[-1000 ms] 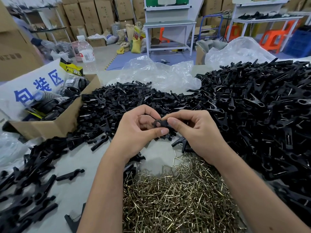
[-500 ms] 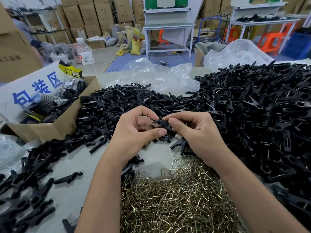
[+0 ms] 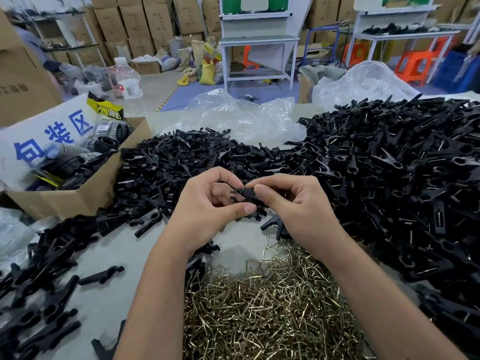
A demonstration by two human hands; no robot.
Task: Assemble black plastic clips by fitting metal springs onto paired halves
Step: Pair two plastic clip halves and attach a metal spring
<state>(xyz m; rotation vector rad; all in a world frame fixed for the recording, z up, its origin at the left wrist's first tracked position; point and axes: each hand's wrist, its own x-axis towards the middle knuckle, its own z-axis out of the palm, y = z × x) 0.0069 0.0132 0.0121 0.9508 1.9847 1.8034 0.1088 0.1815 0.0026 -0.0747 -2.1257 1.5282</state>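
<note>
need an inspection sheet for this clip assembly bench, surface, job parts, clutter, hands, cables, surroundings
surface: grey table, bare patch between the heaps.
job's things: black clip piece held between both hands; heap of metal springs near the body; pile of black clip halves ahead; larger pile of clips on the right, with wire glints in it.
clutter: cardboard box of odd items at left; clear plastic bags; water bottle.
hands: left hand and right hand both pinch the clip piece.
cables: nothing seen.
surroundings: stacked cartons, white workbenches, orange stools.
</note>
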